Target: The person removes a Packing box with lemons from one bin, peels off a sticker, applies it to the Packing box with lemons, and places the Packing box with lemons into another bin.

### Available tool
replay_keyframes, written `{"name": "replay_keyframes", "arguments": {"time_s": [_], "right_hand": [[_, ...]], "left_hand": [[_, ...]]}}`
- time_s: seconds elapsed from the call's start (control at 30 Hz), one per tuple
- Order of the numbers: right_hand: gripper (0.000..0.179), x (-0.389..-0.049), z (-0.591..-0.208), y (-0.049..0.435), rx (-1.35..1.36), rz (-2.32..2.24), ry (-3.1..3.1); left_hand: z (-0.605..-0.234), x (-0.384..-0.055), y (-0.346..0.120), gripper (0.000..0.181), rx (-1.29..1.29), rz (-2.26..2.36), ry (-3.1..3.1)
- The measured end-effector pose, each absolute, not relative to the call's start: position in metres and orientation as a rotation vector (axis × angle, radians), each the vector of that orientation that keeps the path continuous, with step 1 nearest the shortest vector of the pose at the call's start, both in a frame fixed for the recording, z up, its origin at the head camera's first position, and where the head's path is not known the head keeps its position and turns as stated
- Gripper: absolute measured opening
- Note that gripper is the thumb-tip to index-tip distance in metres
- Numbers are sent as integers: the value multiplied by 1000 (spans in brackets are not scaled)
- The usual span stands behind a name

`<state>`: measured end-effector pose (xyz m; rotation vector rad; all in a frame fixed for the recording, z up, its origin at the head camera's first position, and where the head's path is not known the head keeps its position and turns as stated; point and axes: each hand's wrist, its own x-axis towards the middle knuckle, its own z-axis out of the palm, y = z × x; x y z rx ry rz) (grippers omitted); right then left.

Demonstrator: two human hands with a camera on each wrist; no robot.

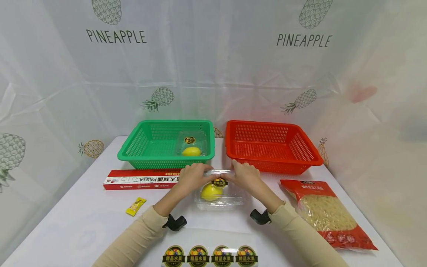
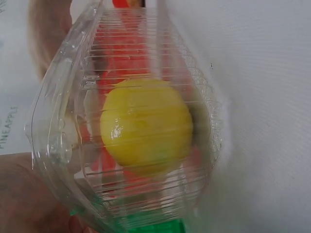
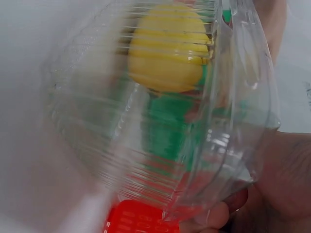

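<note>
A clear plastic clamshell box with a yellow lemon inside stands in the middle of the table, its lid down. A black and gold fruit label is on the lid. My left hand grips the box's far left corner, while the right hand holds the far right one. Both thumbs lie over the lid beside the label and almost meet. Close up in the left wrist view, the lemon shows through the ribbed wall. Fingertips curl at the box's rim in the right wrist view.
Behind stand a green basket, holding another boxed lemon, and a red basket. A red pasta box and a small yellow packet lie left, a pasta bag right. A label sheet lies in front.
</note>
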<state>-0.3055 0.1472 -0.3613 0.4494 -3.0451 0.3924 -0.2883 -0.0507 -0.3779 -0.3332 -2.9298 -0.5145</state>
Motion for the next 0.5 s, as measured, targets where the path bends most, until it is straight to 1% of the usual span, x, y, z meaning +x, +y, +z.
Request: {"name": "replay_keyframes", "arguments": {"time_s": [0.17, 0.3, 0.5], "right_hand": [[51, -306, -361, 150, 478, 453, -3064], [47, -306, -360, 156, 534, 587, -3085], [57, -308, -359, 167, 641, 765, -3108]], "left_hand": [[-377, -289, -50, 45, -330, -534, -2933], [-378, -291, -54, 46, -389, -594, -2958], [-375, -292, -65, 52, -521, -806, -3001]]}}
